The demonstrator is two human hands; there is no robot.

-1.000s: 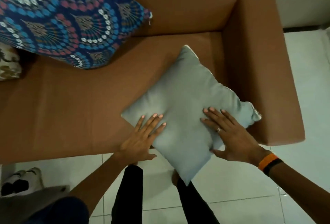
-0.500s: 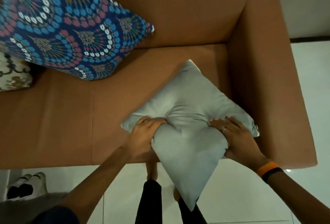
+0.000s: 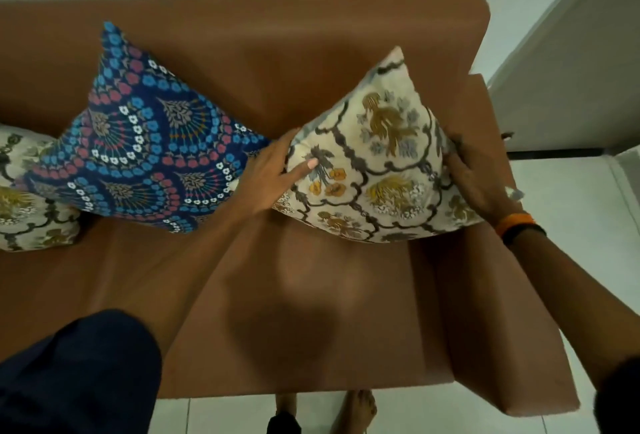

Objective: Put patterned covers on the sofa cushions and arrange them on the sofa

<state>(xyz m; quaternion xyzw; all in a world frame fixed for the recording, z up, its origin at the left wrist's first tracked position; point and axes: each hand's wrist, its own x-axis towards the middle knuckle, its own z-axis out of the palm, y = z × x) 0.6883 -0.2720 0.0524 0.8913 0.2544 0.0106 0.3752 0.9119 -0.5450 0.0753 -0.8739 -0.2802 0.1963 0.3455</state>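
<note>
Brown, smooth upholstery covers the boxy sofa [image 3: 311,295] on which three covered cushions stand in a row, seen from the head camera of a person leaning over the seat. At far left, a cream cushion with a dark vine-and-flower print [image 3: 24,198] is cut off by the frame edge and sits against the backrest. Beside it, and overlapping it, a navy cushion patterned with blue, pink and white fan motifs [image 3: 138,156] stands on one corner like a diamond, propped against the backrest, apparently for display. The person's left hand [image 3: 273,174] reaches between this cushion and the next, its fingers wrapped behind the left edge and the thumb laid flat on the printed front. It grips a second cream cushion with grey scrollwork and yellow-gold flowers [image 3: 381,170], the piece now being placed, which is also tilted onto a corner against the backrest, near the right armrest. The right hand [image 3: 474,181], with an orange-and-black wristband [image 3: 517,222] on the wrist, cups the cushion's right edge with its fingers spread; their tips are hidden behind the fabric. Both hands appear to steady and square the cushion so it matches its neighbour's angle. Bare feet show on the pale tiled floor [image 3: 571,198] below.
</note>
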